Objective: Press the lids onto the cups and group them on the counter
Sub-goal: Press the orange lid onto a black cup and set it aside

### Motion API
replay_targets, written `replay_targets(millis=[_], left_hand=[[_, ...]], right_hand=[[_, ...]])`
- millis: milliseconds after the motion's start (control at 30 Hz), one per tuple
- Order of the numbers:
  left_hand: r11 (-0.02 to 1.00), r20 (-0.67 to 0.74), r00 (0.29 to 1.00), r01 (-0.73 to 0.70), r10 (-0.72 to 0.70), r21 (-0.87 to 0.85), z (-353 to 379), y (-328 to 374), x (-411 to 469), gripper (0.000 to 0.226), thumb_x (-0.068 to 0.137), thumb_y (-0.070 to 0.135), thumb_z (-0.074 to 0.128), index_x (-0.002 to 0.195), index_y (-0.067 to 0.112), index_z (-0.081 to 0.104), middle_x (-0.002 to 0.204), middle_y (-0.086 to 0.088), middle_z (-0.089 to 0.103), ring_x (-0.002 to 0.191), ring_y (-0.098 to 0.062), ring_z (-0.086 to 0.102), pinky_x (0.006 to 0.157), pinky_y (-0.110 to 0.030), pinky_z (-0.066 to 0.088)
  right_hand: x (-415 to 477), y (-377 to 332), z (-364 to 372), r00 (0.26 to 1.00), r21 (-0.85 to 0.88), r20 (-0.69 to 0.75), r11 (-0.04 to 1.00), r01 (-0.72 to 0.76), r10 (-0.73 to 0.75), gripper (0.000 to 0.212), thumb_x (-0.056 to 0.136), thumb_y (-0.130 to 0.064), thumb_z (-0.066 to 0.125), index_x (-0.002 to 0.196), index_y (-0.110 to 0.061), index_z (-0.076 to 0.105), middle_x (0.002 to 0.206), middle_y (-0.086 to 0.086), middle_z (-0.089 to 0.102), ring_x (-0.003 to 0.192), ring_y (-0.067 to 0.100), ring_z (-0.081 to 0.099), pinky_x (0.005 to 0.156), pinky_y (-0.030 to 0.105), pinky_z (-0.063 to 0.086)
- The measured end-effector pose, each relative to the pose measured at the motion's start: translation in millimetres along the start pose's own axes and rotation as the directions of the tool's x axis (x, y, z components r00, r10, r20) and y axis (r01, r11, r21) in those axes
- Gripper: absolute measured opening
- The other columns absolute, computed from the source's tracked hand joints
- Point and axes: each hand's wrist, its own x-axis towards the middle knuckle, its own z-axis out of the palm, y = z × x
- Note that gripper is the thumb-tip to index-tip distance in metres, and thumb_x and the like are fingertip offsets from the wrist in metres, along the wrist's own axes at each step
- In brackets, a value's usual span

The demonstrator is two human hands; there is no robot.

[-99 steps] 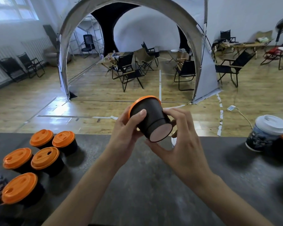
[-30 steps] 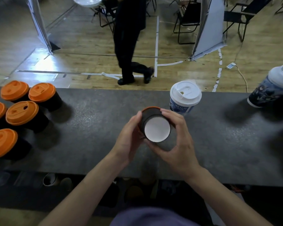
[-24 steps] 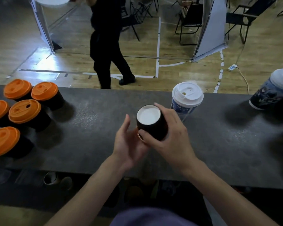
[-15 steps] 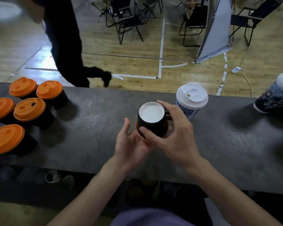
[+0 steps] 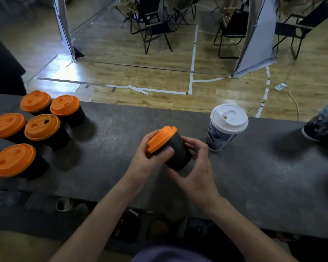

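At nine o'clock on the dark grey counter (image 5: 254,176), five orange-lidded black paper cups (image 5: 44,129) stand grouped. At centre, the left hand (image 5: 144,163) and right hand (image 5: 199,171) both curl round a tilted black paper cup (image 5: 178,150). Its orange plastic lid (image 5: 162,138) looks seated, so the next move is probably to stand it by the group. A white-lidded blue printed cup (image 5: 225,129) waits at two o'clock.

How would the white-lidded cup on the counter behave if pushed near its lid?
The white-lidded cup is tall and narrower at its base than its top, so it probably tips rather than slides. It looks like paper: likely light.
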Motion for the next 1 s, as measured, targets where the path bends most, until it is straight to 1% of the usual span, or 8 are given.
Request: replay_targets(millis=[133, 300, 400, 500, 567, 700, 833, 1000], left_hand=[[0.918, -0.036, 0.973, -0.2, 0.226, 0.341, -13, -13, 0, 0.096, 0.061, 0.033, 0.095, 0.143, 0.029, 0.046, 0.13, 0.018, 0.061, 0.125, -0.007, 0.058, 0.102, -0.03, 0.051], [0.771, -0.089, 0.914, -0.278, 0.396, 0.573, -32, -18, 19, 0.096, 0.07, 0.019, 0.093, 0.15, 0.026, 0.039, 0.141, 0.008, 0.05, 0.13, -0.006, 0.051, 0.106, -0.027, 0.047], [0.773, -0.191, 0.887, -0.24, 0.421, 0.587, -51, -18, 37, 0.097, 0.07, 0.015, 0.092, 0.151, 0.024, 0.04, 0.139, 0.012, 0.046, 0.128, -0.004, 0.05, 0.101, -0.016, 0.047], [0.754, -0.351, 0.805, -0.171, 0.478, 0.635, -82, -17, 61, 0.099, 0.07, 0.024, 0.093, 0.151, 0.025, 0.037, 0.144, 0.008, 0.044, 0.135, -0.017, 0.047, 0.108, -0.044, 0.049], [0.755, -0.458, 0.739, -0.103, 0.493, 0.647, -101, -11, 76, 0.101, 0.07, 0.024, 0.093, 0.152, 0.016, 0.035, 0.151, -0.003, 0.044, 0.138, -0.02, 0.044, 0.111, -0.048, 0.044], [0.772, -0.533, 0.69, -0.061, 0.49, 0.632, -126, 5, 94, 0.103, 0.069, 0.021, 0.094, 0.152, 0.01, 0.034, 0.151, -0.009, 0.046, 0.138, -0.023, 0.046, 0.112, -0.036, 0.043], [0.773, -0.558, 0.654, -0.066, 0.511, 0.631, -140, 6, 101, 0.098, 0.068, 0.016, 0.093, 0.149, 0.005, 0.038, 0.147, -0.013, 0.049, 0.134, -0.024, 0.048, 0.095, 0.001, 0.032], [0.771, -0.566, 0.645, -0.057, 0.513, 0.634, -147, 2, 101, 0.1, 0.072, 0.017, 0.091, 0.152, 0.004, 0.034, 0.151, -0.015, 0.046, 0.139, -0.023, 0.045, 0.112, -0.02, 0.033]], right_hand=[[9, 8, 21, 0.989, -0.03, 0.097, 0.994, -0.11, 0.112, 0.078, 0.073, -0.011, 0.09, 0.132, -0.028, 0.042, 0.128, -0.01, 0.059, 0.117, -0.005, 0.058, 0.098, 0.013, 0.045], [31, 15, 43, 0.947, -0.061, 0.266, 0.984, -0.17, 0.18, 0.074, 0.083, -0.013, 0.082, 0.145, -0.021, 0.041, 0.143, -0.004, 0.057, 0.131, 0.005, 0.054, 0.112, 0.027, 0.045], [42, 21, 51, 0.932, -0.094, 0.304, 0.98, -0.178, 0.198, 0.075, 0.087, -0.013, 0.078, 0.151, -0.017, 0.039, 0.15, 0.0, 0.052, 0.136, 0.006, 0.049, 0.115, 0.034, 0.043], [48, 23, 56, 0.921, -0.105, 0.322, 0.975, -0.198, 0.221, 0.074, 0.09, -0.015, 0.076, 0.153, -0.019, 0.037, 0.152, 0.0, 0.048, 0.137, 0.006, 0.047, 0.116, 0.035, 0.043], [55, 22, 60, 0.921, -0.108, 0.332, 0.978, -0.179, 0.205, 0.072, 0.092, -0.018, 0.076, 0.153, -0.019, 0.038, 0.152, -0.001, 0.048, 0.136, 0.006, 0.048, 0.116, 0.035, 0.043], [82, 10, 82, 0.9, -0.105, 0.407, 0.986, -0.127, 0.159, 0.068, 0.095, -0.021, 0.073, 0.153, -0.018, 0.038, 0.153, -0.001, 0.048, 0.137, 0.007, 0.047, 0.117, 0.033, 0.041], [111, -4, 121, 0.879, -0.067, 0.464, 0.994, -0.085, 0.107, 0.063, 0.095, -0.017, 0.072, 0.151, -0.009, 0.042, 0.151, 0.007, 0.051, 0.135, 0.016, 0.051, 0.113, 0.034, 0.044], [125, -12, 161, 0.85, -0.047, 0.512, 0.992, -0.12, 0.127, 0.058, 0.095, -0.012, 0.071, 0.147, -0.008, 0.046, 0.145, 0.011, 0.057, 0.134, 0.022, 0.054, 0.111, 0.029, 0.042]])
